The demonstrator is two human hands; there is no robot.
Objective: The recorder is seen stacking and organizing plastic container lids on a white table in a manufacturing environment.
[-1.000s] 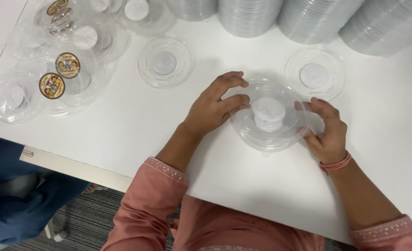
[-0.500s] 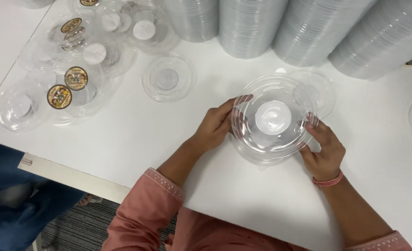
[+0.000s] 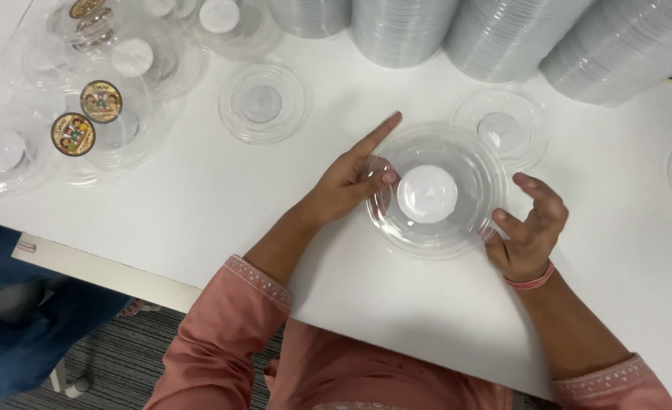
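A round clear plastic container (image 3: 457,152) with a white disc at its centre rests on the white table (image 3: 199,205), right in front of me. My left hand (image 3: 347,181) is at its left rim: the thumb presses on the edge and the index finger points away. My right hand (image 3: 529,228) is at the right rim with its fingers spread and lifted, and only the thumb is near the edge.
Tall stacks of clear lids (image 3: 495,38) line the back of the table. Single clear lids (image 3: 264,102) lie loose near the container. At the far left are several clear containers with round brown stickers (image 3: 100,101). A person in blue (image 3: 9,326) sits at the lower left.
The container, held up between both hands, has come down onto the table. My right fingers have let go of its rim, and my left index finger has stretched out.
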